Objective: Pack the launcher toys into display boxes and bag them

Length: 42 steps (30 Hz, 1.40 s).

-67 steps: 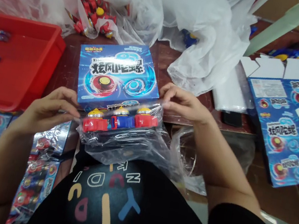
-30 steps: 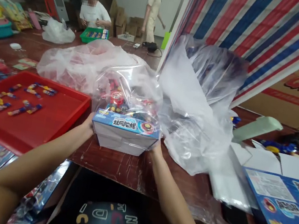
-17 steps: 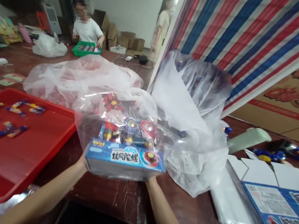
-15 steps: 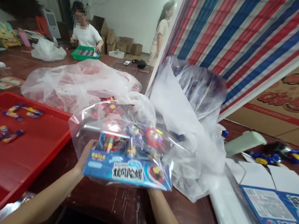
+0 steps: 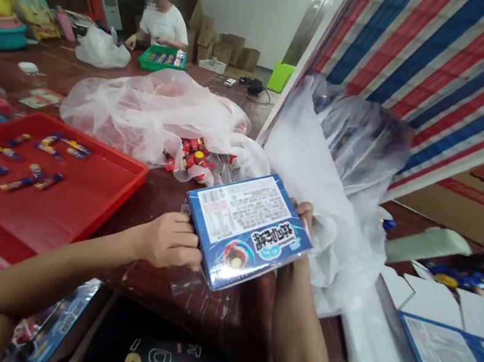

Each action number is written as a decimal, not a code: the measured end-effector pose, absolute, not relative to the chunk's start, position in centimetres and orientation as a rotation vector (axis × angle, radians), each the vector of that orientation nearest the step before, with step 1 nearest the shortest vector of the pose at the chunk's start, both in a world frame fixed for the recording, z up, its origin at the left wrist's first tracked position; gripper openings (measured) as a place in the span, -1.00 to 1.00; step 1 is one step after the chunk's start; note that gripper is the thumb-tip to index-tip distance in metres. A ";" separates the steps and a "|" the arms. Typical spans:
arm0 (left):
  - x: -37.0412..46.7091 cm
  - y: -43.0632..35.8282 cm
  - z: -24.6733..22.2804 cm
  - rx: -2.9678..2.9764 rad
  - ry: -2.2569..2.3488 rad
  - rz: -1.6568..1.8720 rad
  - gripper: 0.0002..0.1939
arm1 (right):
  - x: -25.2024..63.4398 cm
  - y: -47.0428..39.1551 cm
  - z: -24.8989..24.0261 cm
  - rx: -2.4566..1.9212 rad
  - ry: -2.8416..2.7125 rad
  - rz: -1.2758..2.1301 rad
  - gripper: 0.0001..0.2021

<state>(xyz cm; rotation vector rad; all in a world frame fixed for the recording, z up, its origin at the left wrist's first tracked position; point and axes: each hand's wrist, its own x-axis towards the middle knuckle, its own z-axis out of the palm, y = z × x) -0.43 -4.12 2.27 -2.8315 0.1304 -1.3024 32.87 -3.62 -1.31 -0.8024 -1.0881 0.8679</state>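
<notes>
Head view: the left hand (image 5: 170,240) has a closed grip on the near left edge of the blue toy box (image 5: 246,228), fingers curled around it. The right hand (image 5: 305,216) sits mostly hidden behind the box's far right edge, only fingertips showing; it seems to hold that side. The box tilts above the counter (image 5: 165,189), label side up. Left of the left grip lies a red tray (image 5: 79,202). Beyond the grips, crumpled clear bags (image 5: 161,110) hold red toys (image 5: 192,157).
</notes>
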 end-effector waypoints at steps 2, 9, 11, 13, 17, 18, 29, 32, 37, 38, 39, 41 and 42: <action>-1.9 -3.5 2.1 -2.866 0.149 -0.933 -0.74 | 32.8 -3.8 -1.6 -0.730 -1.027 0.829 -0.41; -4.4 3.4 7.5 -2.747 -0.064 -0.409 -0.70 | 32.5 -2.5 0.9 -0.628 -1.009 0.771 -0.40; -4.4 4.2 11.1 -2.729 -0.010 -0.400 -0.62 | 32.9 -2.8 3.2 -0.533 -1.048 0.754 -0.44; -4.9 5.1 14.6 -2.753 0.001 -0.413 -0.56 | 33.5 -3.4 5.7 -0.449 -1.086 0.681 -0.51; -6.4 6.2 19.2 -3.070 -0.130 -0.446 -0.68 | 35.4 -3.5 8.6 -0.579 -1.063 0.430 -0.63; -6.7 6.0 19.4 -3.161 -0.200 -0.469 -0.65 | 35.9 -3.2 8.7 -0.628 -1.063 0.417 -0.65; -3.8 -1.5 13.7 -3.384 -0.655 -1.477 -0.73 | 28.7 -6.0 18.6 -0.884 -1.833 0.089 -0.72; -3.4 -1.5 14.0 -3.314 -0.693 -1.472 -0.68 | 22.6 -5.7 21.2 -0.883 -2.129 0.682 -0.73; -3.2 -1.4 14.3 -3.208 -0.622 -1.404 -0.57 | 18.7 -3.9 21.4 -0.928 -2.072 1.174 -0.62; -3.2 -1.3 14.3 -3.192 -0.594 -1.375 -0.56 | 18.4 -3.8 21.4 -0.942 -2.101 1.222 -0.59; -3.3 -1.2 14.5 -3.181 -0.577 -1.334 -0.55 | 18.3 -3.8 21.4 -0.946 -2.147 1.278 -0.57; -3.6 -1.1 14.9 -3.153 -0.586 -1.242 -0.50 | 18.3 -3.9 21.4 -0.926 -2.227 1.361 -0.53; -3.8 -1.1 15.2 -3.137 -0.596 -1.200 -0.49 | 18.6 -3.9 21.2 -0.918 -2.224 1.364 -0.52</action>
